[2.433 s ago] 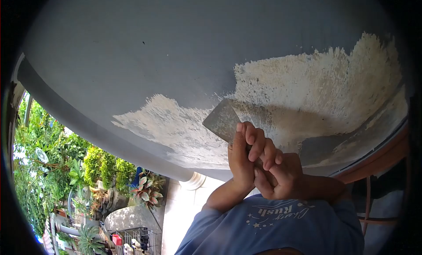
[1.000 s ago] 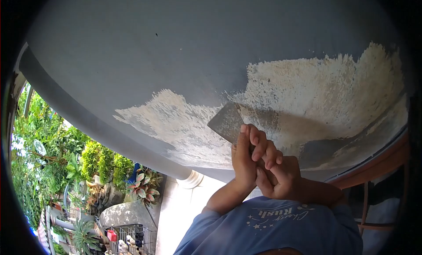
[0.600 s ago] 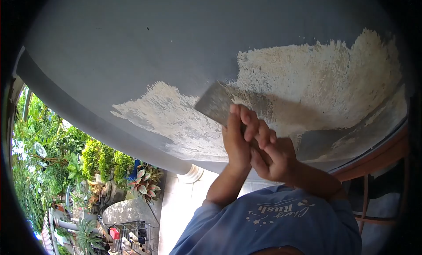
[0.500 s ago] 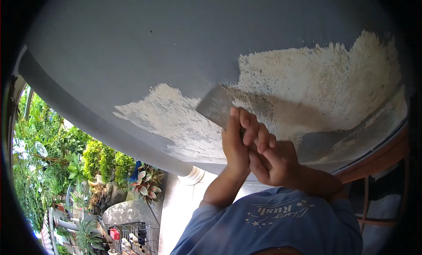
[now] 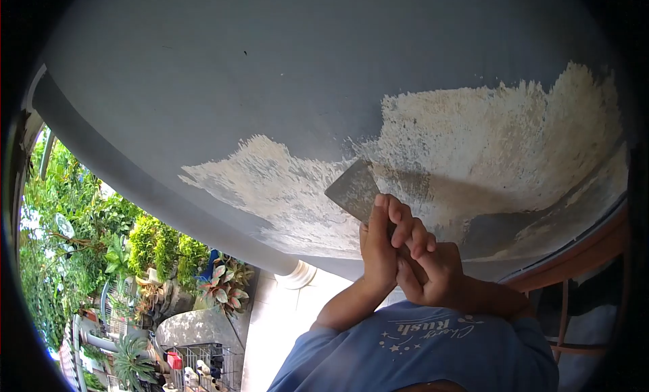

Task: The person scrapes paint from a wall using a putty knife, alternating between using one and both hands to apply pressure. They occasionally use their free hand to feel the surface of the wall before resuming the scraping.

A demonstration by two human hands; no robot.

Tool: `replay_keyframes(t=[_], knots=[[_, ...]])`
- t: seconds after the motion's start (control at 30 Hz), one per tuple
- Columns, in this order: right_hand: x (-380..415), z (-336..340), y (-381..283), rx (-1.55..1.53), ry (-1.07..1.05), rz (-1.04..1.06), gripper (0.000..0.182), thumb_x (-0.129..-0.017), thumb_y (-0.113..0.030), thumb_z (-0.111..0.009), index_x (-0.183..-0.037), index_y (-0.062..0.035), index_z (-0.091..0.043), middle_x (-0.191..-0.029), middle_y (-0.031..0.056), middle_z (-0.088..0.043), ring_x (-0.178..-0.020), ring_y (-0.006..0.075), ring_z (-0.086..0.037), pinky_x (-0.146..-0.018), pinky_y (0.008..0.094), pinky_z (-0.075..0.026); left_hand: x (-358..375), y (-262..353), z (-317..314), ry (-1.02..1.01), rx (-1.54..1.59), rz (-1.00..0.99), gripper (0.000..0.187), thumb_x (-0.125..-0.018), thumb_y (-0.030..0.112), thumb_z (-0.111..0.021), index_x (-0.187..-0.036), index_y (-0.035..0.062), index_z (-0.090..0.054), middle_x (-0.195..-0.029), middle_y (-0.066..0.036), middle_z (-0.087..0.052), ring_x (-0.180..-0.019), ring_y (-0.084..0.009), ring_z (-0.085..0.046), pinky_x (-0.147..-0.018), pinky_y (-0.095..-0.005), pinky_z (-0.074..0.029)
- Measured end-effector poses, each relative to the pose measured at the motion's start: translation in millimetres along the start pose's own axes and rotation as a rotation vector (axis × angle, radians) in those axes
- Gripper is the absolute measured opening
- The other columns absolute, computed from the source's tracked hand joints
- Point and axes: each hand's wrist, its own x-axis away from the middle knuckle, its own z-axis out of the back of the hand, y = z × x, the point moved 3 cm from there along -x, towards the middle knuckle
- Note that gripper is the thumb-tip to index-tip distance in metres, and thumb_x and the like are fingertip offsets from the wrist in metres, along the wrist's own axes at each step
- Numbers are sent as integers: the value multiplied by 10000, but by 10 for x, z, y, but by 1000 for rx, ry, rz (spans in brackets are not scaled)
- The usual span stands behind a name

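The grey painted surface point(image 5: 223, 81) shows a bare whitish scraped patch point(image 5: 487, 142) toward its right edge. A metal scraper point(image 5: 353, 188) lies blade-flat against the patch's left border. Left hand point(image 5: 378, 253) and right hand point(image 5: 433, 270) are pressed together, both clenched around the scraper's handle.

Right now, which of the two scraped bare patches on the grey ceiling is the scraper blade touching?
The scraper blade meets the larger right patch at its lower left edge; the smaller left patch lies just beside it.

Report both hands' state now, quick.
Left hand: closed on the scraper.
Right hand: closed on the scraper's handle, fingers overlapping the left.
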Motion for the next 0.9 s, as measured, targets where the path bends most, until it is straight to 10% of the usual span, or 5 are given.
replay_keyframes(t=[0.9], knots=[[-36,35,-6,-40,-50,6,180,-810,-150,-648,-899,-8,-581,-592,78,-574,-447,207,-587,-402,318,-459,-28,53,-34,10,5,-11,320,-1010,374,-327,-794,143,-377,-517,47,-305,-359,-95,-342,-440,-305,-466]])
